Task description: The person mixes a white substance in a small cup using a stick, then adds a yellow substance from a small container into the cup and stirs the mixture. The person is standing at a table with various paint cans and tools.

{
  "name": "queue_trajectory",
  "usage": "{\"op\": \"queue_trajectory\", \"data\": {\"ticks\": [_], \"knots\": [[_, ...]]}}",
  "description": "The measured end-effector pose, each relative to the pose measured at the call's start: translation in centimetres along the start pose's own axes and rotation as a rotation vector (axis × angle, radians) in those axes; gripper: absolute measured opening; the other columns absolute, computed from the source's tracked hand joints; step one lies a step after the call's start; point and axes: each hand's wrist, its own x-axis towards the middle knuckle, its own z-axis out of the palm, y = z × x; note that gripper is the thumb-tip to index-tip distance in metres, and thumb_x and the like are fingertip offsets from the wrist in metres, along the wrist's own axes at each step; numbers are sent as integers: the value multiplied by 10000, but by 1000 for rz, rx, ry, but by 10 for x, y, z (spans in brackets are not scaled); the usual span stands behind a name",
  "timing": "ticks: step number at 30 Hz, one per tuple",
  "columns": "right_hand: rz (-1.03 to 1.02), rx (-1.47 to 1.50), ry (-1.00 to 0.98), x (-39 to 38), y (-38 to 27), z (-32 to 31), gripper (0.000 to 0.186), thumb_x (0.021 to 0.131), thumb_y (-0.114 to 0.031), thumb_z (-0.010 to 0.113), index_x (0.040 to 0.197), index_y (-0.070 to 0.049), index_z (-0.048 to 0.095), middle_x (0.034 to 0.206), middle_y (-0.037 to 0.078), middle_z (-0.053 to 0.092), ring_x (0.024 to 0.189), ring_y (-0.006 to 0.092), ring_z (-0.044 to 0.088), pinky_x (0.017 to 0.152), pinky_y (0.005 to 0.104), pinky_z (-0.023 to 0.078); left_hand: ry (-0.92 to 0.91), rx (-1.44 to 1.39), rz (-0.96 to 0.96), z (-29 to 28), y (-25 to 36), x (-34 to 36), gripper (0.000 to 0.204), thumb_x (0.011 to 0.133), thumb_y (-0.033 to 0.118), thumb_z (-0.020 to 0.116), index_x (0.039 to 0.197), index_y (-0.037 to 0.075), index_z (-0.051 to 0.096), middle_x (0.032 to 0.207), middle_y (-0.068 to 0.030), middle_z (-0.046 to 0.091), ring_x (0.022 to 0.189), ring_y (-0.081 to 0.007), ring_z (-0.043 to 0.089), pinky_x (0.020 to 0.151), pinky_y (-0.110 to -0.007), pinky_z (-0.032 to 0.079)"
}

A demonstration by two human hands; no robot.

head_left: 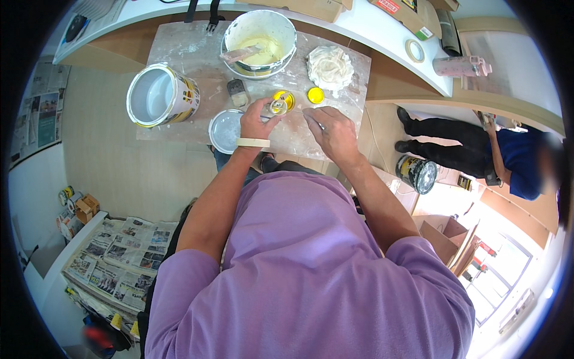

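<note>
My left hand (257, 121) grips a small clear cup (278, 107) beside an open yellow jar (288, 99); a masking tape roll (253, 142) rings that wrist. The fingers of my right hand (332, 130) pinch a thin stick-like tool (300, 110), its tip pointing toward the cup. A yellow lid (315, 95) lies just beyond the right hand. Left of the jar is a flat brush (238, 93) with a dark handle. A round white lid (223, 134) sits by my left wrist. Farther off stands a white bucket (287, 30) with pale yellow paint and a paddle (240, 54) in it.
An open white bucket (190, 99) stands at the worktable's (179, 48) left side; a crumpled white cloth (330, 67) lies at the right. Behind runs a shelf (359, 30) with boxes and a tape roll (414, 51). A person (460, 140) stands at right near a paint bucket (417, 173).
</note>
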Motion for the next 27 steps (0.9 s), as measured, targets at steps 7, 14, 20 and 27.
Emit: {"op": "queue_trajectory", "data": {"ticks": [7,14,20,27], "knots": [[15,29,10,1,1,3,145,930,-157,766,1057,-93,796,969,113,762,906,330,744,778,456,608,-13,-1,-22,0,-2,0,533,800,214,959,1228,29,701,1140,-153,774,1061,-283,749,946,-388,580],[55,29,-34,0,0,4,165,962,-159,760,1100,-82,810,995,140,776,914,353,740,790,451,589,-11,5,-31,1,-3,0,535,801,226,963,1227,35,702,1131,-149,776,1056,-278,750,948,-385,579],[203,182,-56,0,1,10,184,977,-154,758,1128,-60,805,945,157,770,798,299,749,735,408,583,-16,-6,-41,1,-7,-1,536,806,234,960,1232,38,699,1138,-152,777,1066,-282,751,959,-391,582],[706,737,-167,0,20,22,221,1040,-191,719,1151,-12,787,890,44,753,741,104,683,669,281,550,-26,26,-91,2,-9,0,546,803,237,963,1236,40,696,1139,-171,776,1078,-297,755,968,-403,589]]}}
